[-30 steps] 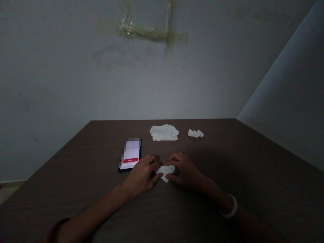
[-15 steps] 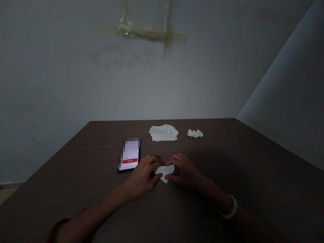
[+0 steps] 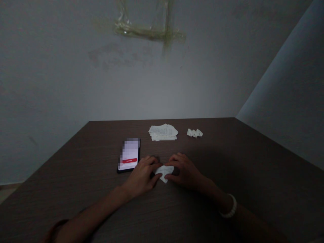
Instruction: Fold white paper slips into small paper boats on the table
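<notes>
A small folded piece of printed white paper [image 3: 165, 171] lies low over the table between my hands, its lower end coming to a point. My left hand [image 3: 144, 173] grips its left side between thumb and forefinger. On the right side, my right hand [image 3: 184, 170] pinches the same paper with thumb and fingers. The fingertips of both hands are close together at the paper's upper edge. Just left of my left hand lies a phone [image 3: 129, 155] with its screen lit.
A loose stack of printed paper pieces [image 3: 163, 132] lies toward the back of the dark wooden table [image 3: 106, 209]. To its right sits a small row of folded white paper pieces [image 3: 194, 133]. A grey wall [image 3: 162, 91] with tape on it rises behind the table's far edge.
Both hands keep hold of the folded paper, with hardly any finger movement. The whole view has shifted very slightly.
</notes>
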A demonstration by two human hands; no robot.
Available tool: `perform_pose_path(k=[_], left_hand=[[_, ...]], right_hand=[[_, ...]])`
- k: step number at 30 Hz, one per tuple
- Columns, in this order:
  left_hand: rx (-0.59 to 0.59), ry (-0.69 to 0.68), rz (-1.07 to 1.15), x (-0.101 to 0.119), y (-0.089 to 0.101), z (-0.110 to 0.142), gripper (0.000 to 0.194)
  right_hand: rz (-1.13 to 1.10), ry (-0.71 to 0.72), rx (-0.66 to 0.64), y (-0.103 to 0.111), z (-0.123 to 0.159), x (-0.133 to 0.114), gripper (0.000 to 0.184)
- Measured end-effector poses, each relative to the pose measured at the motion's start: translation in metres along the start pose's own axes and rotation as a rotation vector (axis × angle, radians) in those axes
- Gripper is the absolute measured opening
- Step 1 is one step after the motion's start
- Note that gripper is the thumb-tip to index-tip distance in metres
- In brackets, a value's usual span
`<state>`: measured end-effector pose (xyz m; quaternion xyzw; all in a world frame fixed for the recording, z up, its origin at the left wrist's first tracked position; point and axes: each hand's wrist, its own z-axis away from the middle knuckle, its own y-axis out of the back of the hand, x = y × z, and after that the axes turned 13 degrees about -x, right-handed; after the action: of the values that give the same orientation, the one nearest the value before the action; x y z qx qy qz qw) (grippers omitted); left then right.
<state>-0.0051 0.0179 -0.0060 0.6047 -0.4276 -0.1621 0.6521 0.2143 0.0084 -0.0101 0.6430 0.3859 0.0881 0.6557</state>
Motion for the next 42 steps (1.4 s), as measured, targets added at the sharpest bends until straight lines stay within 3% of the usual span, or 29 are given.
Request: perform_pose_path(k=[12,28,42], left_hand=[[0.020,-0.009,0.026,-0.005,-0.004,-0.001,0.024],[0.028,-0.012,0.023,-0.004,-0.005,0.000,0.025],[0.009,-0.001,0.004,-0.004,-0.005,0.000,0.030]], right_hand=[[0.041,-0.048,0.014,0.002,0.002,0.003,0.038],[-0.002,-0.070,0.087,-0.001,0.000,0.010,0.010],[0.065,-0.032,0.062,-0.004,-0.001,0.012,0.004]])
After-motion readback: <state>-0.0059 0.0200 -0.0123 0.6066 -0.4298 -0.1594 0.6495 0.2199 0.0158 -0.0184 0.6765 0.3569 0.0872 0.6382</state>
